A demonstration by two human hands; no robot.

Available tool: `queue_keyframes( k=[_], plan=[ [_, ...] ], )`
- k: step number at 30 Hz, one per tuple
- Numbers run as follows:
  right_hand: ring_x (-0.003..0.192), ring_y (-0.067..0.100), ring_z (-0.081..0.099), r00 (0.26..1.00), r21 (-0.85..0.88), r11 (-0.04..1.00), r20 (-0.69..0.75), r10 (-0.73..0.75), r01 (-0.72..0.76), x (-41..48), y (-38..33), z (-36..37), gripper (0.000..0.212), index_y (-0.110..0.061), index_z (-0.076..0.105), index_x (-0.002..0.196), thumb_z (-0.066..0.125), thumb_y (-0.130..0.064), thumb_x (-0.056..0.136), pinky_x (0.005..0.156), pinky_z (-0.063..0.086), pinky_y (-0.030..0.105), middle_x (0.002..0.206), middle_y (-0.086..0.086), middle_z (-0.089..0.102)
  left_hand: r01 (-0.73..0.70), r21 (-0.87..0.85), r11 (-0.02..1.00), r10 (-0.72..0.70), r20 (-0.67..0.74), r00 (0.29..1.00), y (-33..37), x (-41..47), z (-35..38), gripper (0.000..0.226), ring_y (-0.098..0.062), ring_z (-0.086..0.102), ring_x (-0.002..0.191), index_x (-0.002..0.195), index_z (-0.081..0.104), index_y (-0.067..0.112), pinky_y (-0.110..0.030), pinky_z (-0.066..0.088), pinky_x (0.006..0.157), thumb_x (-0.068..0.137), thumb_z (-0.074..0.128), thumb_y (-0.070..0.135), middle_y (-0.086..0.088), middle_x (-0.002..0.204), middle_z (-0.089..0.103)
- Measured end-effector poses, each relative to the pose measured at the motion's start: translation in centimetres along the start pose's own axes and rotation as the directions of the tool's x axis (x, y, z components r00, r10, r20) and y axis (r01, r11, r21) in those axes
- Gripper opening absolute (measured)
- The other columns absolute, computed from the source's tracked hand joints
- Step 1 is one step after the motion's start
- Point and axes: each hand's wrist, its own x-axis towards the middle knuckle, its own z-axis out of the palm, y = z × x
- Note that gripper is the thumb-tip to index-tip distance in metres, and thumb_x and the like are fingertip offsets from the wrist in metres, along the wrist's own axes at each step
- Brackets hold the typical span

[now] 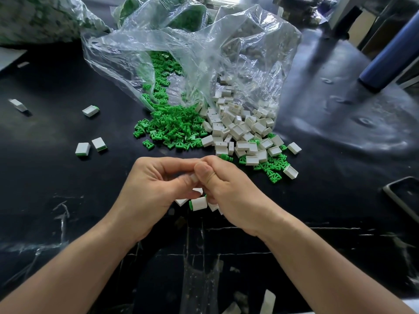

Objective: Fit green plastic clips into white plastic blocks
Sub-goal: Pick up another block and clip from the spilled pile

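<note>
A heap of green clips [172,125] and a heap of white blocks [238,130] spill from a clear plastic bag [192,48] onto the black table. My left hand [156,189] and right hand [226,189] meet near the table's front, fingers curled together. Between and under them sit white blocks; one white block with a green clip in its end [198,203] shows just under my right hand's fingers. Another white block [181,201] peeks out below my left thumb. What the fingertips pinch is hidden.
Several blocks fitted with green clips lie to the left [90,110] [99,144] [82,148] [18,104]. A blue cylinder [390,57] stands at the back right. A dark tray corner [403,198] is at the right edge. Bags of green parts [38,17] sit at the back left.
</note>
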Motion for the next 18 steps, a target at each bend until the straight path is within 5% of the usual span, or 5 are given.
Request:
queue_keyframes(
  k=[8, 14, 18],
  plan=[
    [0.067, -0.001, 0.041, 1.0, 0.017, 1.0, -0.026, -0.002, 0.002, -0.11, -0.24, -0.05, 0.028, -0.012, 0.056, 0.108, 0.036, -0.029, 0.099, 0.063, 0.032, 0.021, 0.086, -0.008, 0.052, -0.021, 0.022, 1.0, 0.021, -0.004, 1.0, 0.22, -0.08, 0.17, 0.019, -0.021, 0.072, 0.078, 0.083, 0.076, 0.033, -0.042, 0.058, 0.072, 0.069, 0.067, 0.023, -0.002, 0.086, 0.075],
    [0.06, -0.01, 0.05, 1.0, 0.108, 0.994, -0.003, -0.012, 0.012, -0.17, -0.42, -0.46, 0.031, -0.01, 0.059, 0.113, 0.038, -0.028, 0.099, 0.063, 0.032, 0.015, 0.072, -0.02, 0.051, -0.021, 0.008, 1.0, 0.02, 0.03, 0.999, 0.65, -0.07, 0.05, 0.02, -0.02, 0.072, 0.075, 0.083, 0.076, 0.034, -0.027, 0.058, 0.064, 0.067, 0.067, 0.028, -0.003, 0.081, 0.075],
    [0.059, 0.003, 0.041, 0.999, 0.191, 0.982, 0.037, -0.019, 0.011, -0.1, -0.27, -0.93, 0.034, -0.005, 0.061, 0.108, 0.038, -0.028, 0.099, 0.059, 0.034, 0.022, 0.069, -0.007, 0.047, -0.008, 0.001, 1.0, 0.008, 0.043, 0.999, 0.78, -0.07, -0.09, 0.019, -0.022, 0.072, 0.074, 0.084, 0.076, 0.032, -0.026, 0.058, 0.063, 0.067, 0.071, 0.025, -0.007, 0.078, 0.074]
  ],
)
